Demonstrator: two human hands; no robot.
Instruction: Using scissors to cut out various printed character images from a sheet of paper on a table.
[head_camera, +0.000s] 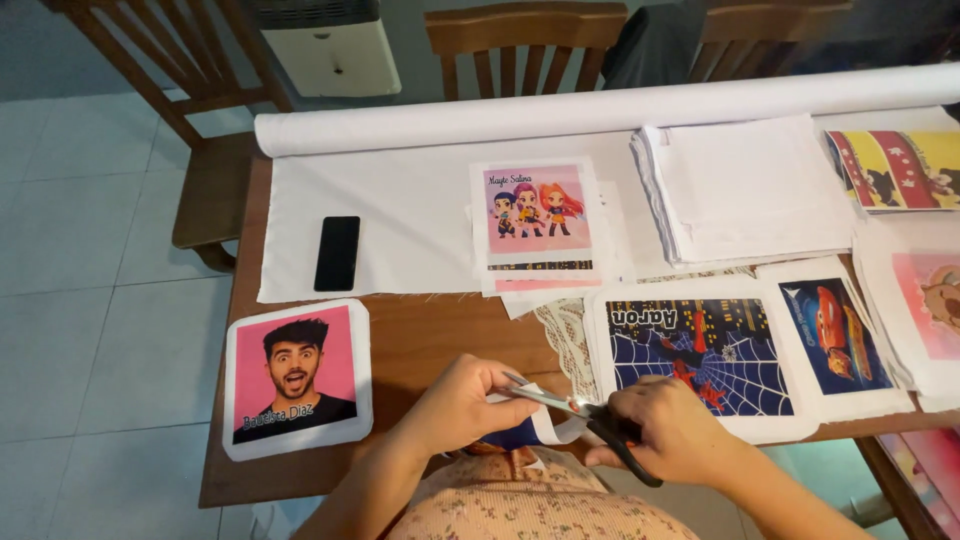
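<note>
The right hand (672, 428) is gripping black-handled scissors (585, 412), its fingers closed through the handles. The left hand (462, 402) is pinching a small printed fabric piece (528, 428) at the table's (420, 335) six o'clock edge, where the blades are meeting it.

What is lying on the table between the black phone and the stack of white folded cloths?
In the head view, a printed fabric square with three cartoon figures on pink lies between the phone and the white stack.

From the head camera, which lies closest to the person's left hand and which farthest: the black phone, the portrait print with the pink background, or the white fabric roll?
From the left hand:
1. Portrait print, just to its left on the wooden table.
2. Black phone, farther back on the white cloth.
3. White fabric roll, along the table's far edge.
</note>
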